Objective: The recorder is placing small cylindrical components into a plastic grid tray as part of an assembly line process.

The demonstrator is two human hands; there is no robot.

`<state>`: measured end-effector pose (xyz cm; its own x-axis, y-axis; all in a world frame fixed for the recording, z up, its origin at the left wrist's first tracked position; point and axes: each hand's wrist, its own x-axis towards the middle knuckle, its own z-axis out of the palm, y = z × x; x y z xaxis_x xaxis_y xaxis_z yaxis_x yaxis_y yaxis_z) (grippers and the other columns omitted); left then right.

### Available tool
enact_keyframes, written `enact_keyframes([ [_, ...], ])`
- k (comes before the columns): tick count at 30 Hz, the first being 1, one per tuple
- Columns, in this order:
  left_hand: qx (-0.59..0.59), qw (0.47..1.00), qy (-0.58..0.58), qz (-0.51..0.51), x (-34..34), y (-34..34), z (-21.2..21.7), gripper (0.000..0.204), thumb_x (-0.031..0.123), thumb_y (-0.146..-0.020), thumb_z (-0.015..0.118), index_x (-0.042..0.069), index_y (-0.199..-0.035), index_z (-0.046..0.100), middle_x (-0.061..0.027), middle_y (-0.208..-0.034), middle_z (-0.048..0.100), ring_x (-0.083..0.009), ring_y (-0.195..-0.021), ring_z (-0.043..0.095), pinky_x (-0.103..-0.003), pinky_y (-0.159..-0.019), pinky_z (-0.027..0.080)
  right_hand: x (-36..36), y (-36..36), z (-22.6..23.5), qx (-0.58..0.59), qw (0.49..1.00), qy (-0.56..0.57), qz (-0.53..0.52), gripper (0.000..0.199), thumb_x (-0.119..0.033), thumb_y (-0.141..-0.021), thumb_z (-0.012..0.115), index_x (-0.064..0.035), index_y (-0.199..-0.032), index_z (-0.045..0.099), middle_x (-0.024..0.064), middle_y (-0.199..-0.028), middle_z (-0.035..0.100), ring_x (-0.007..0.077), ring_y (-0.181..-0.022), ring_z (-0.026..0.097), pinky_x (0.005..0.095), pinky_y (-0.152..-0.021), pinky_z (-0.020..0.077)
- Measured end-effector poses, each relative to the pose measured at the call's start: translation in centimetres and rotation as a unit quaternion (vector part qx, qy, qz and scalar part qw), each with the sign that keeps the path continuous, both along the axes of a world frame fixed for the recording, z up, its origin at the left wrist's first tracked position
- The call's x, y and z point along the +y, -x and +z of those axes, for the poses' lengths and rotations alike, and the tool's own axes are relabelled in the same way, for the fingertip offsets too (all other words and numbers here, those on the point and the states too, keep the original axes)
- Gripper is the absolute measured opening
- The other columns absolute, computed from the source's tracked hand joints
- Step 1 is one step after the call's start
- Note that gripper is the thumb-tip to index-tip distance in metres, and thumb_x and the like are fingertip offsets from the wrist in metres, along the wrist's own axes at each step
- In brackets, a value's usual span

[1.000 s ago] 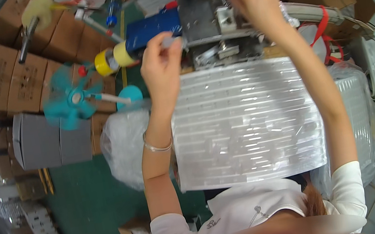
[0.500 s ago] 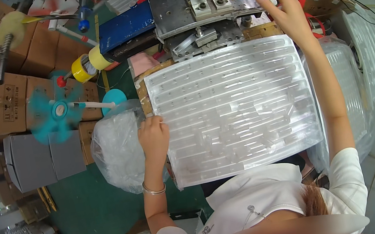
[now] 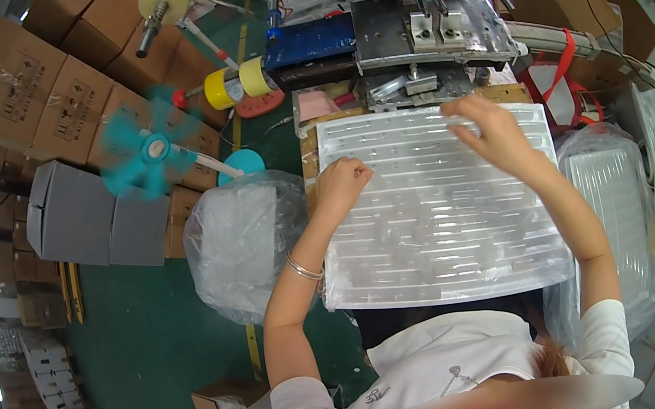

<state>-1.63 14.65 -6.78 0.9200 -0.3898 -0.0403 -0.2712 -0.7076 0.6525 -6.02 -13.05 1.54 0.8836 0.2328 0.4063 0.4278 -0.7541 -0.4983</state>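
Note:
A white ribbed plastic tray (image 3: 448, 293) lies in front of me, with small clear plastic pieces (image 3: 453, 222) scattered along its grooves. Over its left part my left hand (image 3: 345, 181) is closed, fingertips pinched together. What they hold, if anything, is too small to name. My right hand (image 3: 492, 136) hovers at the tray's far right part, thumb and fingers apart, with nothing visible between them. Beyond the tray stands a metal machine (image 3: 437, 32) with a small clamp fixture (image 3: 416, 84) at its near edge.
A bagged stack (image 3: 241, 237) is left of the tray; another bagged stack of ribbed trays (image 3: 605, 186) is on the right. A turquoise fan (image 3: 153, 150) spins at the left near cartons (image 3: 57, 112). Yellow tape rolls (image 3: 224, 89) and a blue block (image 3: 312, 41) adjoin the machine.
My right hand has come from the machine's right edge down to the tray. My left hand has moved from the tray's left edge inward over it. The view has shifted too.

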Motion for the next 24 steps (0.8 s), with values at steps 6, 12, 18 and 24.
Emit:
enact_keyframes([
  [6,-0.042,0.997,0.065,0.026,0.0,0.6,2.1,0.017,0.020,-0.081,0.065,0.003,-0.084,0.067,-0.0090,-0.080,0.065,-0.0224,-0.071,0.061,-0.033,-0.065,0.048,3.4,0.2,-0.3,0.055,0.995,-0.046,0.064,0.024,-0.013,-0.082,0.063,-0.0063,-0.104,0.058,0.0103,-0.103,0.061,0.0284,-0.094,0.061,0.0347,-0.076,0.0511],
  [12,0.150,0.910,0.382,0.054,-3.2,0.1,7.8,0.016,0.014,-0.087,0.062,0.000,-0.094,0.064,0.0024,-0.079,0.058,-0.0085,-0.070,0.054,-0.023,-0.063,0.044,5.3,-2.3,-0.2,0.044,0.967,-0.197,0.153,0.027,-0.011,-0.082,0.065,-0.0047,-0.104,0.050,0.0111,-0.099,0.055,0.0278,-0.088,0.061,0.0336,-0.067,0.0538],
  [18,-0.204,0.955,0.211,0.052,-5.4,-2.2,7.8,0.019,0.014,-0.084,0.063,0.005,-0.101,0.062,-0.0030,-0.075,0.059,-0.0131,-0.067,0.054,-0.027,-0.059,0.044,-1.6,-4.0,-0.5,-0.009,0.972,-0.234,-0.023,0.018,-0.001,-0.085,0.058,-0.0011,-0.103,0.057,0.0071,-0.110,0.057,0.0148,-0.094,0.057,0.0246,-0.070,0.0515],
  [24,-0.472,0.880,0.013,0.055,-11.7,-8.2,11.4,0.032,0.029,-0.080,0.065,0.009,-0.105,0.063,-0.0079,-0.091,0.061,-0.0237,-0.082,0.057,-0.037,-0.070,0.038,-5.6,-4.7,1.8,-0.072,0.969,-0.210,-0.105,0.028,0.001,-0.085,0.056,-0.0026,-0.113,0.058,0.0113,-0.114,0.061,0.0190,-0.097,0.061,0.0247,-0.071,0.0515],
])
